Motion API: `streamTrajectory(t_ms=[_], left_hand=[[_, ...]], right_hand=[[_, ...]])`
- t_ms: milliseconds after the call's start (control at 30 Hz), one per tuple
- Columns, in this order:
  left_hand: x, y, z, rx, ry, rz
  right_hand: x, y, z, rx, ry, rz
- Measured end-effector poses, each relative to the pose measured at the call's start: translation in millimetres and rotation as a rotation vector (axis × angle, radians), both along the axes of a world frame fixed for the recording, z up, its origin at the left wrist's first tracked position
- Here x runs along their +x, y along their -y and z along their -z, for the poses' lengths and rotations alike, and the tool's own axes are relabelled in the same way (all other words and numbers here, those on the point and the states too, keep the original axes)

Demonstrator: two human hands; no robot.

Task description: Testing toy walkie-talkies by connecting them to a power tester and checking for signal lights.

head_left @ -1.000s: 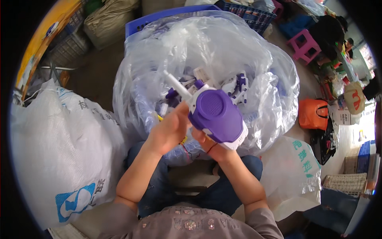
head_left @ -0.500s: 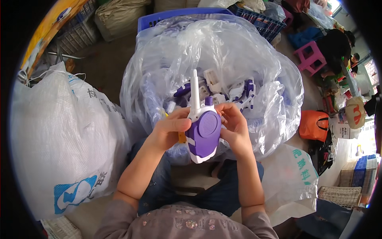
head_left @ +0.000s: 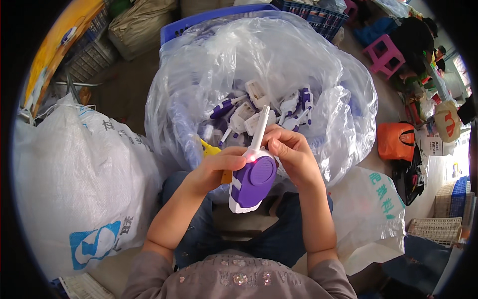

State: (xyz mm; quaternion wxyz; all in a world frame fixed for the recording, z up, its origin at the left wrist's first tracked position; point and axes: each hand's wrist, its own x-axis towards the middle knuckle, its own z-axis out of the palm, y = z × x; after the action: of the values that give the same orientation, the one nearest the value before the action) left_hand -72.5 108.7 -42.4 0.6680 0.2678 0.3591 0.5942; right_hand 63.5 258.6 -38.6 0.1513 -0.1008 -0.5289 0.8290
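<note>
A purple and white toy walkie-talkie [head_left: 254, 182] is tilted in front of me, its white antenna [head_left: 260, 128] pointing up and slightly right. My left hand [head_left: 216, 169] grips its left side, thumb near the antenna base. A small reddish light glows there. My right hand [head_left: 295, 153] pinches at the top right corner beside the antenna; its fingertips hide the knob there. Something yellow [head_left: 209, 148] shows behind my left hand, its kind unclear. Beyond my hands, several more purple and white walkie-talkies [head_left: 241, 115] lie in a clear plastic bag [head_left: 199, 65].
The bag lines a blue crate [head_left: 168, 33]. A large white woven sack [head_left: 74, 179] stands at my left, a whitish bag [head_left: 371, 219] at my right. Farther right are an orange bag [head_left: 395, 142] and a pink stool [head_left: 384, 54], with people near it.
The walkie-talkie has tilted, its antenna leaning right and its body lower. My right hand has shifted up toward the knob and antenna. A reddish light now shows at the antenna base.
</note>
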Motion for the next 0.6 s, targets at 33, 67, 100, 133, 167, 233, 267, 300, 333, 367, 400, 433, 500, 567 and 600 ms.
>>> streamTrajectory(t_ms=[33, 67, 100, 133, 167, 233, 267, 300, 333, 367, 400, 433, 500, 567, 600], left_hand=[[-1, 1, 0, 0.013, 0.015, 0.013], [-1, 1, 2, 0.012, 0.014, 0.016], [-2, 2, 6, 0.033, 0.015, 0.002], [-3, 2, 9, 0.054, 0.016, -0.013], [-3, 1, 8, 0.056, 0.015, -0.012], [-5, -4, 7, 0.098, 0.111, -0.083], [-7, -8, 3, 0.154, 0.104, -0.09], [-8, -8, 2, 0.157, 0.117, -0.151], [-11, -10, 3, 0.179, 0.16, -0.149], [-14, -9, 3, 0.201, 0.2, -0.146], [-16, -5, 8, 0.2, 0.198, -0.152], [-20, 1, 15, 0.161, 0.245, -0.208], [-19, -3, 12, 0.121, 0.303, -0.242], [-14, -7, 3, 0.175, 0.178, -0.183], [-17, -4, 10, 0.175, 0.176, -0.187]], right_hand=[[0, 1, -1, -0.007, -0.009, -0.016], [0, 2, -1, -0.008, -0.009, -0.013], [-1, 2, 0, 0.042, -0.019, 0.011], [-2, 4, 0, 0.093, -0.028, 0.033], [-3, 5, 1, 0.096, -0.029, 0.034], [-9, 14, 3, 0.778, -0.172, 0.703], [-6, 33, -39, 0.751, -0.289, 0.866], [-7, 32, -29, 0.75, -0.29, 0.859], [-8, 29, -11, 0.986, -0.518, 0.863], [-8, 29, -8, 1.216, -0.755, 0.855], [12, 35, -14, 1.585, -0.39, 0.646], [7, 37, -13, 1.581, -0.395, 0.644], [-2, 38, -5, 1.471, -0.311, 0.58], [-1, 37, -3, 1.373, -0.416, 0.654], [0, 37, -7, 1.431, -0.36, 0.632]])
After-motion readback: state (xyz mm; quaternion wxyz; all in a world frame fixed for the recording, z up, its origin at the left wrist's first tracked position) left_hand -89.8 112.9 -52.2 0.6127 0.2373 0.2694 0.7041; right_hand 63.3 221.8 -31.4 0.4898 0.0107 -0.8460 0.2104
